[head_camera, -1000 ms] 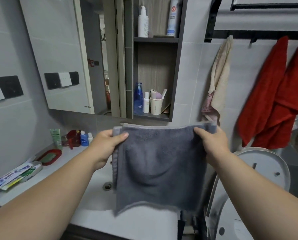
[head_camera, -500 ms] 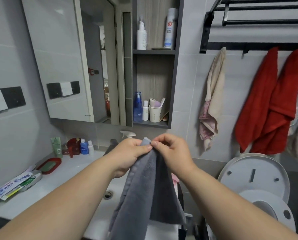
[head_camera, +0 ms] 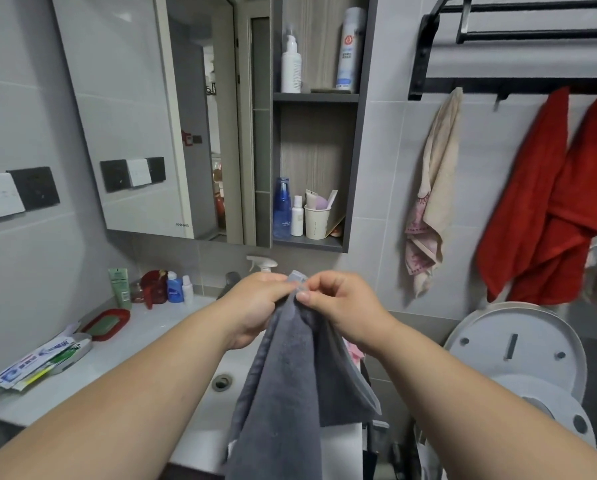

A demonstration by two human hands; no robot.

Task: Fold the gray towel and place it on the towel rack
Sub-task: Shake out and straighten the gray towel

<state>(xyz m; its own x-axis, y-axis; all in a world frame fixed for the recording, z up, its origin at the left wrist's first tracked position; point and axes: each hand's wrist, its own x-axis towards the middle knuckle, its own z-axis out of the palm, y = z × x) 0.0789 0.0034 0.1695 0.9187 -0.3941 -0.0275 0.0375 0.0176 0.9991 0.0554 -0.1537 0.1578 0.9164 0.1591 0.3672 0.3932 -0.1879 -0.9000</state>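
Head view shows the gray towel point(head_camera: 286, 393) hanging in front of the person, above the white sink point(head_camera: 217, 403) of the bench point(head_camera: 144, 330). It is doubled over, and its top corners meet at chest height where both hands come together. The towel rack point(head_camera: 519, 36) is mounted on the wall high up and to the right of the fingers, well apart from them, with two red towels point(head_camera: 546, 202) and a beige cloth point(head_camera: 432, 188) hanging under it.

The left hand point(head_camera: 255, 306) closes on the top edge from the left, its fingers pressed together on the fabric. The right hand point(head_camera: 342, 306) comes from the right with the wrist bent, and its thumb and forefinger pinch the same corners. Both forearms reach forward and converge.

I judge that the fold is only half made. If one hand lets go before the other has both layers, the loose right flap below the fingers can open again and the towel will hang uneven. The lower end is also close to the sink, so it may touch a wet surface if the hands sink lower.
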